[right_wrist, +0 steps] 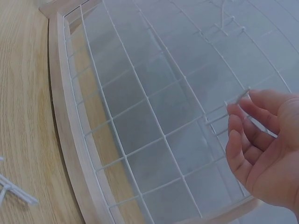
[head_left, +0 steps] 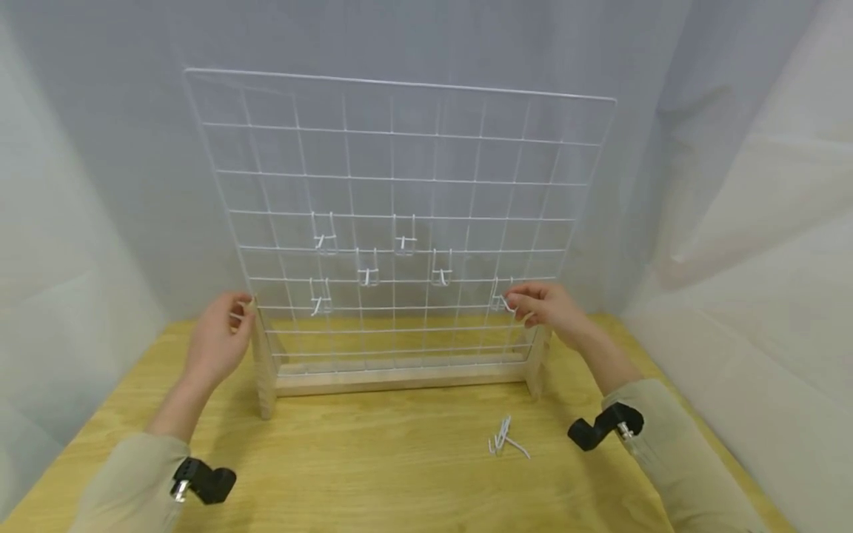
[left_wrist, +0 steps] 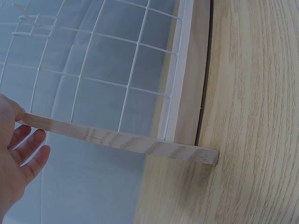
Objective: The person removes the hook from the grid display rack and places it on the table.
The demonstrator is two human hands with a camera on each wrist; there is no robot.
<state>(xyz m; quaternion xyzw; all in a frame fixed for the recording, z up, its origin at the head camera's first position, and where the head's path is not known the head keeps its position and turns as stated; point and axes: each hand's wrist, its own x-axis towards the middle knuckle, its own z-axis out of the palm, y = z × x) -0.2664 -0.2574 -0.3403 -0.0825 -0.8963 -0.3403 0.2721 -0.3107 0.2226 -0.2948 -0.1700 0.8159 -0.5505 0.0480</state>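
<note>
A white wire grid panel (head_left: 436,135) stands upright in a wooden stand (head_left: 400,379). At its left side my left hand (head_left: 220,337) pinches the top of the stand's left upright (left_wrist: 126,141) between thumb and index finger, the other fingers loosely bent. My right hand (head_left: 552,311) pinches the prong of a white wire hook (head_left: 497,302) that sits on the grid's lower right. Its fingertips partly cover that hook in the right wrist view. Several more white hooks, among them an upper hook (head_left: 404,243) and a lower left hook (head_left: 321,303), hang on the grid.
Loose white hooks (head_left: 504,438) lie in a small heap on the wooden table (head_left: 373,466), in front of the stand's right end. Pale sheeting (head_left: 740,222) surrounds the table at the back and both sides. A black wrist mount sits on each sleeve.
</note>
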